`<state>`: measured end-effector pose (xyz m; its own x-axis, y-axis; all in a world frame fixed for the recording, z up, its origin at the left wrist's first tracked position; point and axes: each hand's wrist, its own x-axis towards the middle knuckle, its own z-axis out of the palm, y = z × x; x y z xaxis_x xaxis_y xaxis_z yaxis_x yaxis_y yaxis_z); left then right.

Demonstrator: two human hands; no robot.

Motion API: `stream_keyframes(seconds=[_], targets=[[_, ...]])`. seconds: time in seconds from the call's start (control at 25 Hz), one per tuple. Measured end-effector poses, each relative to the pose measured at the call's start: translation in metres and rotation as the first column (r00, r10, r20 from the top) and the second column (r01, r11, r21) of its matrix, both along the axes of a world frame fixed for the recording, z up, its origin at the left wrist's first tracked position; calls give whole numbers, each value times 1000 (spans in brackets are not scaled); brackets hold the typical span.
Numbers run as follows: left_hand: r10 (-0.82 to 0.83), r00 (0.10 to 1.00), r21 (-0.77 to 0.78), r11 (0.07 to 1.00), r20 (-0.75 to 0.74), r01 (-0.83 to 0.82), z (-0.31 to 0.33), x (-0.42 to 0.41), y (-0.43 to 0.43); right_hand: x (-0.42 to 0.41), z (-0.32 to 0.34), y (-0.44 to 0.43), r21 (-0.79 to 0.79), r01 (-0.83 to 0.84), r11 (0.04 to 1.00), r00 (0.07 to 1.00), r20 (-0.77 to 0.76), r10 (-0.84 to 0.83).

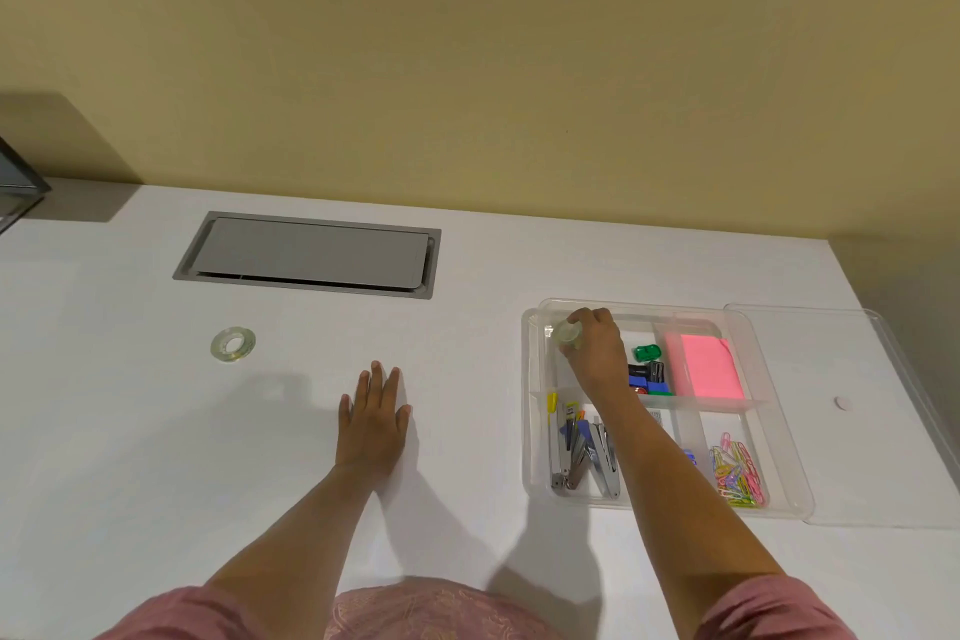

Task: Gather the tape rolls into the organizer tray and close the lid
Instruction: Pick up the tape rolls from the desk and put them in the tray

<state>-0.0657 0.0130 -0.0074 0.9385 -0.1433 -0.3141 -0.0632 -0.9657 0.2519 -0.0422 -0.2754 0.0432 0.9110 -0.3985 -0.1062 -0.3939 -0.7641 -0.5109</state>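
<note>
Head view puts one tape roll (568, 332) in your right hand (597, 353), right of centre in the frame, fingers pinched around its rim and poised over the upper-left compartment of the organizer tray (535, 431). You hold it by the edge, likely so that it can drop flat into that bare compartment; whether it already touches the floor there you cannot tell. A second tape roll (233, 343) lies flat on the white desk (130, 431), left of centre and well apart from the tray, so the gathering looks about half done. Your left hand (375, 416) rests palm down on the desk between roll and tray, fingers straight and slightly spread, holding nothing, probably as a brace. The other compartments carry pink sticky notes (706, 366), coloured paper clips (737, 476) and metal staplers (582, 452). The clear lid (852, 405) lies beside the tray at the frame's right edge, off, leaving the top free for loading.
</note>
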Motion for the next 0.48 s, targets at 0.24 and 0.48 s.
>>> stream_keyframes(seconds=[0.24,0.48], targets=[[-61,998,-42,997,10,62,2,1,14,-3,16,16,-9,42,999,994,101,-41],[-116,993,-37,993,-27,115,10,9,53,11,31,80,-97,-13,995,986,164,29]])
